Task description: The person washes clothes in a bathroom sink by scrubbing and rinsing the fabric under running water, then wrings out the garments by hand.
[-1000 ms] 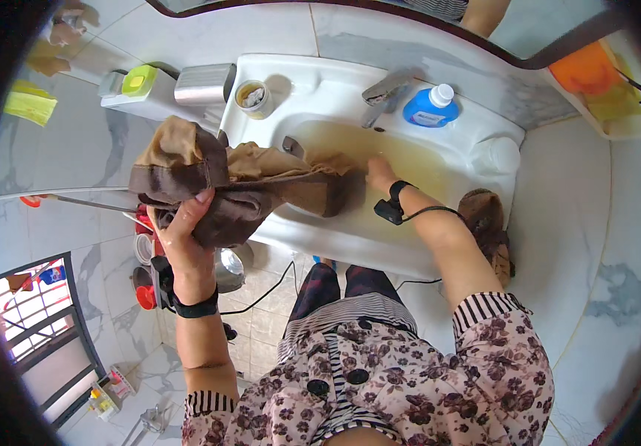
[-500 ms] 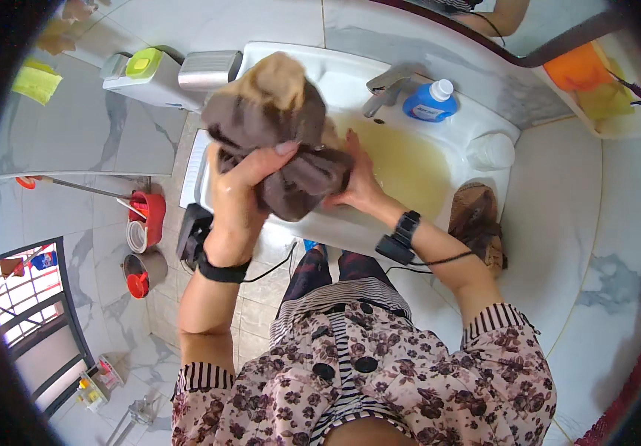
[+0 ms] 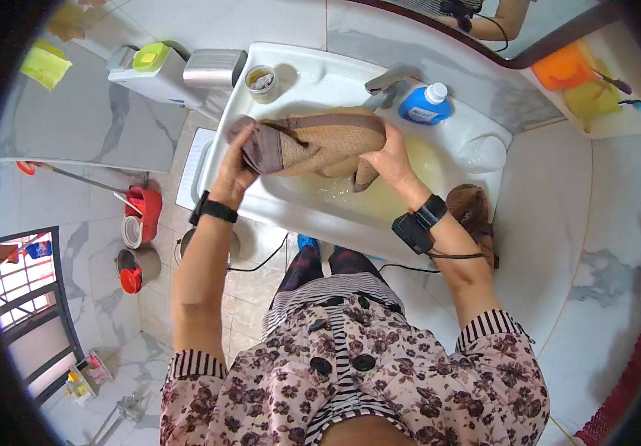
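Note:
A wet tan-and-brown cloth item [image 3: 328, 141] is stretched sideways above the sink; its exact kind is unclear. The tan part looks textured, with a brown strip along the far edge and a brown band at the left end. My left hand [image 3: 236, 165] grips that banded end. At the other end my right hand [image 3: 395, 160] pinches the cloth, thumb on top. Below it, cloudy yellowish water [image 3: 402, 197] lies in the white sink [image 3: 261, 215]. Another brown cloth bundle [image 3: 471, 212] rests on the sink's right rim, partly behind my right forearm.
On the sink's rim stand a small jar [image 3: 262, 83], a blue bottle with a white cap [image 3: 424, 105] and a clear plastic cup [image 3: 484, 154]. The faucet [image 3: 389, 80] is at the back. Left on the floor are a red bucket [image 3: 151, 208] and a metal bucket [image 3: 142, 260].
The bunched cloth has been lowered and spread out sideways between my hands. My left hand has moved to its left end, my right hand to its right end. The jar now shows.

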The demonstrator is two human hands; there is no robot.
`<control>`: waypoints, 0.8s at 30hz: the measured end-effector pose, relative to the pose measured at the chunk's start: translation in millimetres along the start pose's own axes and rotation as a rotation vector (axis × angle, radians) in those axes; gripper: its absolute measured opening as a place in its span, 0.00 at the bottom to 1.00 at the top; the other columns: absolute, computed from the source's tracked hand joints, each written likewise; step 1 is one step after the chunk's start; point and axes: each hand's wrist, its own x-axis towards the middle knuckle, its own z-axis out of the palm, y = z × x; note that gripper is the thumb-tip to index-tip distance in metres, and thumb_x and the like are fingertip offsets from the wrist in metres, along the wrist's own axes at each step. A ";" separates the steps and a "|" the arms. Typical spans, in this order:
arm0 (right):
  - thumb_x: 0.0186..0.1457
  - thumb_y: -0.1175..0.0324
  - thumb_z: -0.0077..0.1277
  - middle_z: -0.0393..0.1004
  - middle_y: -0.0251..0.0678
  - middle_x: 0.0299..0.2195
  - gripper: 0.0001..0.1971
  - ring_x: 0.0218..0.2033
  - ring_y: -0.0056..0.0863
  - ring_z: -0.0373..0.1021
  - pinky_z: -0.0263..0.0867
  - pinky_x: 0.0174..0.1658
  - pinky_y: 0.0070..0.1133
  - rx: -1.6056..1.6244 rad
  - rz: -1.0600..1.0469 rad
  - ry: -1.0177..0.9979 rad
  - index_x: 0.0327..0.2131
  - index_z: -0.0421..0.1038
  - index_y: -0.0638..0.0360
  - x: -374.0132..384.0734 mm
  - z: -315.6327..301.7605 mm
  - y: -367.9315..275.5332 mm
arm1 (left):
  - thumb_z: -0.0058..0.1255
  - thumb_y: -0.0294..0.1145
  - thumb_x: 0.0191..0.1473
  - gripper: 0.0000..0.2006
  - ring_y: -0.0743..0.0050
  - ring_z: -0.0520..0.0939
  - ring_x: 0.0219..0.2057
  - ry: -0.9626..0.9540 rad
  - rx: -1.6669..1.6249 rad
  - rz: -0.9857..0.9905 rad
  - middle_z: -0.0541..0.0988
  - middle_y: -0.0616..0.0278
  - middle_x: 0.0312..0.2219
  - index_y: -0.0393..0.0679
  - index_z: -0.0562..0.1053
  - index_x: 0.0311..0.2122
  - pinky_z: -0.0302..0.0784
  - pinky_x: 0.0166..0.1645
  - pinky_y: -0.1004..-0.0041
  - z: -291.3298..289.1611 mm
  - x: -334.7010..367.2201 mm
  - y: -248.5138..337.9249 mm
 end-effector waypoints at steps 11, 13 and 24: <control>0.30 0.74 0.60 0.72 0.50 0.29 0.21 0.33 0.47 0.72 0.67 0.37 0.32 -0.164 -0.004 0.041 0.32 0.65 0.67 -7.3 12.0 -61.1 | 0.73 0.30 0.27 0.54 0.63 0.66 0.53 -0.181 0.806 0.562 0.65 0.54 0.52 0.38 0.50 0.60 0.65 0.57 0.64 67.1 -54.8 -60.6; 0.30 0.73 0.60 0.71 0.51 0.28 0.22 0.33 0.48 0.71 0.66 0.37 0.33 -0.199 -0.026 -0.009 0.33 0.63 0.67 -10.3 24.4 -70.7 | 0.73 0.28 0.26 0.54 0.65 0.67 0.52 -0.247 0.859 0.853 0.66 0.56 0.51 0.38 0.51 0.60 0.65 0.56 0.65 92.4 -61.2 -71.0; 0.57 0.60 0.46 0.71 0.34 0.15 0.19 0.21 0.24 0.71 0.65 0.28 0.19 0.078 0.196 -0.018 0.22 0.73 0.68 13.2 -0.7 -54.1 | 0.58 0.13 0.30 0.28 0.76 0.74 0.40 -0.059 0.682 0.697 0.75 0.65 0.35 0.40 0.69 0.43 0.69 0.46 0.77 77.0 -41.7 -63.5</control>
